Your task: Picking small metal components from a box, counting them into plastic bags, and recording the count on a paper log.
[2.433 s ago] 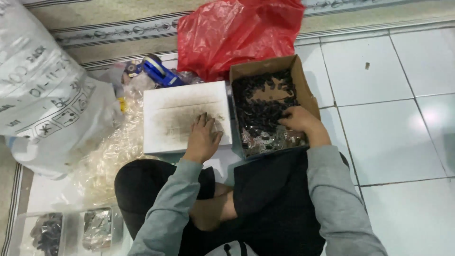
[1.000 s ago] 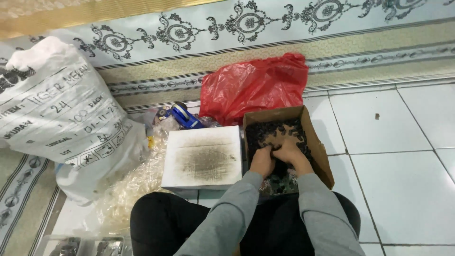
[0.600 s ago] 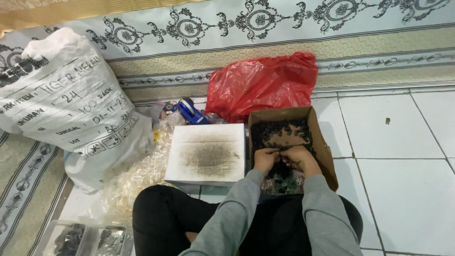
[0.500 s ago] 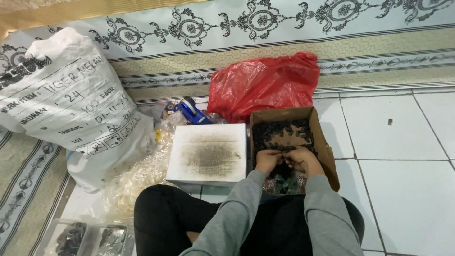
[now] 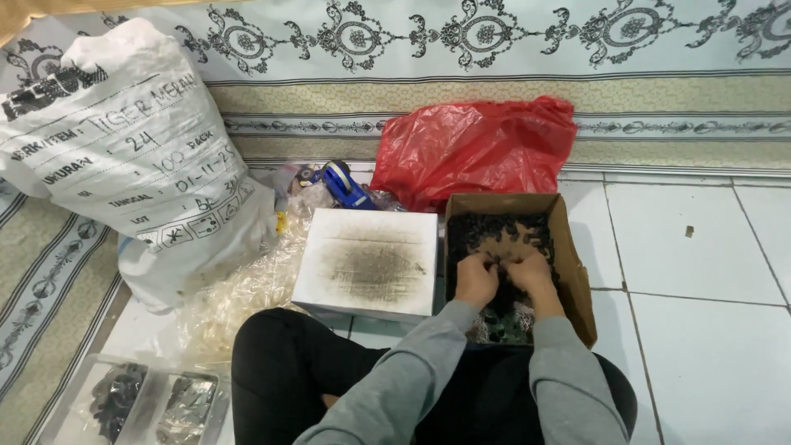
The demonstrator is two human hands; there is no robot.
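Note:
A brown cardboard box on the tiled floor is filled with small black parts. Both of my hands are inside it, close together. My left hand and my right hand have their fingers curled into the pile of black parts, pinching some between them. Left of the box lies a white box with a dark smudged top, and nothing rests on it. My grey sleeves and black trousers fill the bottom of the view.
A red plastic bag sits behind the cardboard box. A large white sack stands at the left beside crumpled clear plastic. A blue tape dispenser lies behind the white box. A clear tray with dark parts is bottom left.
My left hand left the white box and joined my right hand inside the cardboard box. The camera tilted up, showing more of the patterned wall and sack.

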